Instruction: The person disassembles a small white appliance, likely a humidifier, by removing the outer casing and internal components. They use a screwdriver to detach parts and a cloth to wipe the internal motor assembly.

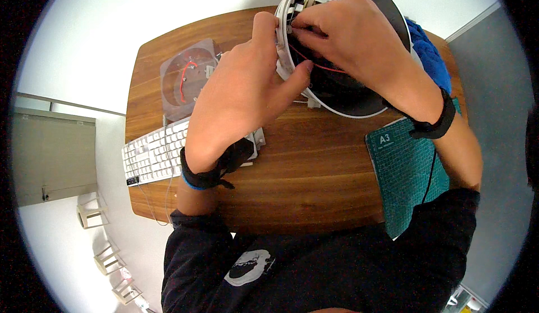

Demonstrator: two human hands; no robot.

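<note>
- The wooden table (pixel 314 172) bears everything here.
- The round housing (pixel 351 96), white-rimmed and dark inside, is at the table's far edge, right of centre, its open side facing the person. It looks stiff, fairly light for its bulk and perhaps slick on the outside; the rim seems the best place to take hold.
- The green cutting mat (pixel 401 167) lies nearer the person, at the right.
- The white keyboard (pixel 151 155) sits at the left.
- The left hand (pixel 241 82) is partly curled around the housing's left rim, thumb on the open side, fingers outside.
- The right hand (pixel 359 37) reaches inside, thumb and forefinger nearly together by the left wall; I cannot tell what, if anything, they pinch.
- The thin red wire (pixel 320 64) inside looks soft and fragile, better not pulled.
</note>
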